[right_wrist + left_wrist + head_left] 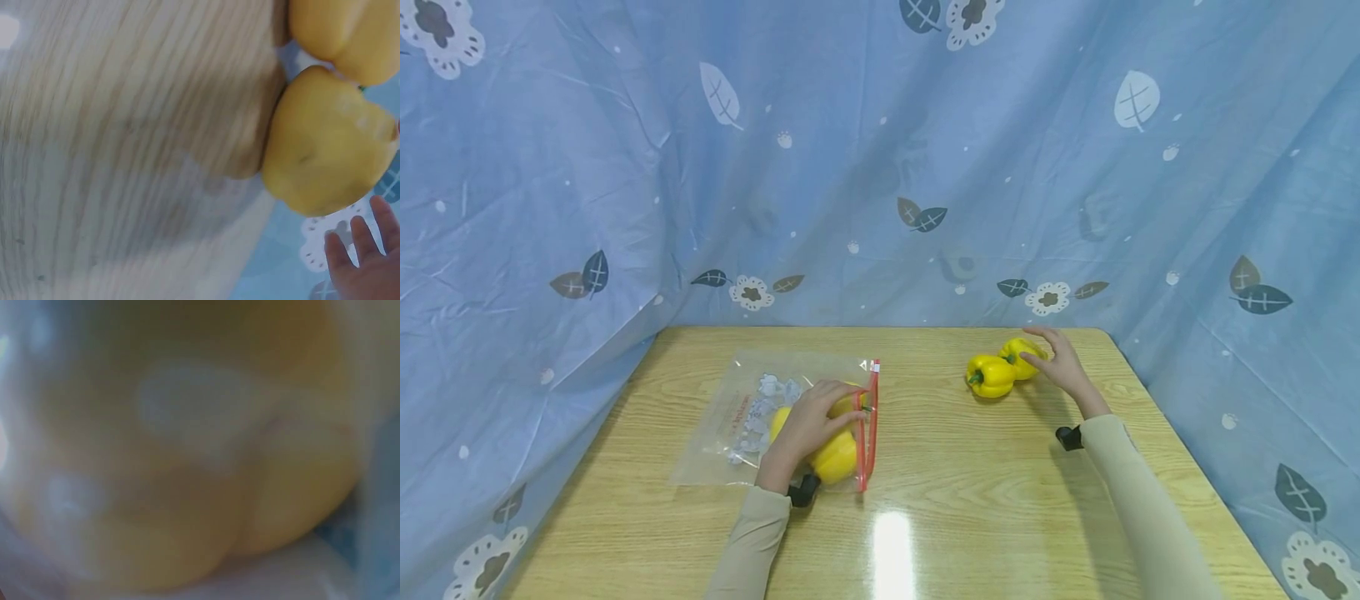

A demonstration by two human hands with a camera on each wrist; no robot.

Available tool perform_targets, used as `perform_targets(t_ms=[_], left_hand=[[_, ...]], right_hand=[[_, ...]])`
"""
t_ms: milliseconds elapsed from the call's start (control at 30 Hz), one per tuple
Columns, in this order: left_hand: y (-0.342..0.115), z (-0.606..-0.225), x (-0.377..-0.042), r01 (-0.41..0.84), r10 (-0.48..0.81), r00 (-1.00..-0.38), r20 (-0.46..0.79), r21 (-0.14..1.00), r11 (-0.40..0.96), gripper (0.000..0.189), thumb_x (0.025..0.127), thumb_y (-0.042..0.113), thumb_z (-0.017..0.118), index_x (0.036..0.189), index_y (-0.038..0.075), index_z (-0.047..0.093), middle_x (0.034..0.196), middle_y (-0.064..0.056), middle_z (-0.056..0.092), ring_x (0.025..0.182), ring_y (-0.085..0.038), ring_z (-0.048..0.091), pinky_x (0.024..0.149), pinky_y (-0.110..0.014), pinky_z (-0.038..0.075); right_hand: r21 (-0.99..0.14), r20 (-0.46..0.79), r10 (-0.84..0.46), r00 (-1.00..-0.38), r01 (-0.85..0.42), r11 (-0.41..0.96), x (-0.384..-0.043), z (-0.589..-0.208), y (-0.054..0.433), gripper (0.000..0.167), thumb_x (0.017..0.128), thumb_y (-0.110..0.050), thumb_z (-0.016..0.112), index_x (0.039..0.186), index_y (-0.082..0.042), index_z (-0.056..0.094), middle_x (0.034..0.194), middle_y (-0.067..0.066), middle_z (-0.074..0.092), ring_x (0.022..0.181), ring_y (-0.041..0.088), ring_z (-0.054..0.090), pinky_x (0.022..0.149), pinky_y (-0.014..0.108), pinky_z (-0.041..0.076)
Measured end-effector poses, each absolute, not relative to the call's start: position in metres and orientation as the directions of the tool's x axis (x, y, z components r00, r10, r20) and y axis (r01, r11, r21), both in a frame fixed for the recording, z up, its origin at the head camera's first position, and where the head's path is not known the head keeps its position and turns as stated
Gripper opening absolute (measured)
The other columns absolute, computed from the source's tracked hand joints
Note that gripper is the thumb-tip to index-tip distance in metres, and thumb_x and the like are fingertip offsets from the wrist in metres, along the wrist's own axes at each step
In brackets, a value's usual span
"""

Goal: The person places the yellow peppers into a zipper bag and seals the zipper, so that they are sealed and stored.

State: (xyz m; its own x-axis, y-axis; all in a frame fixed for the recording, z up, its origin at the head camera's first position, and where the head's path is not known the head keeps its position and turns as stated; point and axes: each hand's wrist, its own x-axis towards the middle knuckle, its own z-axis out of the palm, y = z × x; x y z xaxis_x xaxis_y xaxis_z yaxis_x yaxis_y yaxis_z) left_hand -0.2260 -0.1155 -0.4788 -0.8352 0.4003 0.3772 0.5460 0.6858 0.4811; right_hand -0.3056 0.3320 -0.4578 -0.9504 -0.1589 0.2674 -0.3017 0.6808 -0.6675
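Observation:
A clear zip bag (718, 442) with a red zip edge lies at the left, holding yellow bell peppers (837, 458). Over it, my left hand (808, 421) grips the bag near its mouth, thumb and fingertips at the red edge. The left wrist view is filled by a blurred yellow pepper (156, 537) behind plastic. At the back right, two more yellow bell peppers sit together, a front one (991, 377) and a rear one (1019, 354). My right hand (1058, 362) reaches to the rear pepper (328, 144), thumb and fingers spread about it; the right wrist view shows fingertips apart from its skin.
The light wood table (940, 467) carries the bag and peppers, with a bright reflection near its front. Blue patterned cloth (850, 167) hangs behind and along both sides. A black wrist device (1070, 438) sits under the right wrist, another (803, 491) under the left.

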Motion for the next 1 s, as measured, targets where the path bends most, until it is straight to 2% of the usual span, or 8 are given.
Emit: perform_targets(t_ms=[233, 467, 667, 1000], left_hand=[[-0.116, -0.479, -0.227, 0.551, 0.398, -0.832, 0.388, 0.483, 0.68, 0.042, 0.082, 0.051, 0.062, 0.117, 0.027, 0.062, 0.113, 0.009, 0.063, 0.112, -0.013, 0.052, 0.1, -0.039, 0.041], [-0.116, -0.479, -0.227, 0.544, 0.4, -0.837, 0.373, 0.487, 0.684, 0.043, 0.083, 0.052, 0.061, 0.117, 0.027, 0.062, 0.114, 0.009, 0.062, 0.113, -0.013, 0.052, 0.1, -0.038, 0.041], [-0.116, -0.476, -0.226, 0.522, 0.399, -0.853, 0.337, 0.499, 0.692, 0.045, 0.083, 0.053, 0.06, 0.119, 0.027, 0.061, 0.118, 0.008, 0.061, 0.115, -0.014, 0.051, 0.102, -0.039, 0.04], [-0.116, -0.477, -0.227, 0.523, 0.396, -0.852, 0.343, 0.5, 0.691, 0.044, 0.083, 0.05, 0.062, 0.119, 0.026, 0.061, 0.118, 0.007, 0.061, 0.115, -0.015, 0.051, 0.101, -0.04, 0.039]], right_hand=[[-0.703, 0.137, -0.161, -0.977, -0.211, 0.679, -0.309, -0.465, 0.339, 0.068, 0.092, -0.033, 0.058, 0.145, -0.004, 0.027, 0.148, 0.026, 0.021, 0.135, 0.046, 0.017, 0.102, 0.067, 0.021], [-0.68, 0.065, -0.172, -0.983, -0.17, 0.713, -0.311, -0.468, 0.339, 0.075, 0.093, -0.042, 0.052, 0.147, -0.003, 0.018, 0.149, 0.027, 0.016, 0.135, 0.048, 0.014, 0.105, 0.066, 0.016], [-0.656, 0.038, -0.172, -0.984, -0.154, 0.739, -0.312, -0.469, 0.339, 0.075, 0.094, -0.044, 0.049, 0.147, -0.002, 0.018, 0.149, 0.028, 0.016, 0.136, 0.048, 0.013, 0.106, 0.065, 0.013], [-0.661, 0.01, -0.08, -0.997, -0.067, 0.748, -0.311, -0.472, 0.342, 0.079, 0.091, -0.053, 0.048, 0.145, -0.002, 0.024, 0.148, 0.028, 0.021, 0.134, 0.048, 0.017, 0.106, 0.064, 0.017]])
